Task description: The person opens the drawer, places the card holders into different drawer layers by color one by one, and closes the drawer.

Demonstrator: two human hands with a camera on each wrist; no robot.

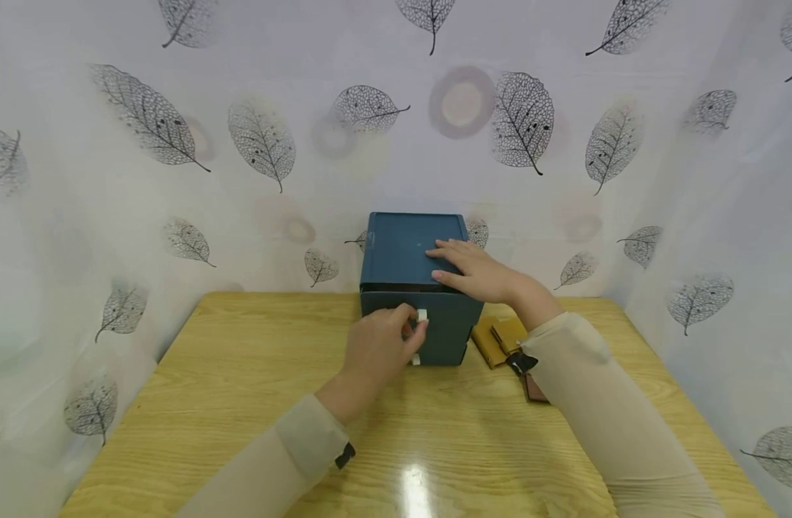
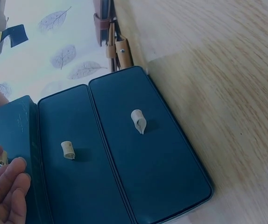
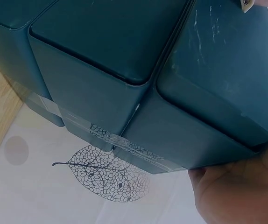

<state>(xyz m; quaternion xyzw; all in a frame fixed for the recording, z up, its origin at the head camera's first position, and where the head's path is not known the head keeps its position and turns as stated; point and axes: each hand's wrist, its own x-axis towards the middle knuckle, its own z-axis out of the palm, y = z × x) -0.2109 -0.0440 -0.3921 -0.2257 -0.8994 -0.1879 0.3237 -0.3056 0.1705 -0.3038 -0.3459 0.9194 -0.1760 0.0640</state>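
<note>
A dark blue-green drawer box [image 1: 415,244] stands at the back of the wooden table, with three drawers stacked in its front. My left hand [image 1: 379,345] pinches the pale loop pull [image 1: 422,315] of the top drawer [image 2: 12,121] between thumb and fingers. That drawer sticks out slightly past the other two, and a dark gap shows along its upper edge. Similar loops hang from the middle drawer [image 2: 73,186] and the bottom drawer [image 2: 157,163]. Fingers spread, my right hand [image 1: 476,273] rests on the box's top near its right front edge.
Right of the box lie tan leather items [image 1: 489,342], a black piece [image 1: 521,362] and a reddish-brown item [image 1: 536,388], partly hidden by the right sleeve. A white leaf-printed sheet [image 1: 396,165] hangs close behind the box and along both table sides.
</note>
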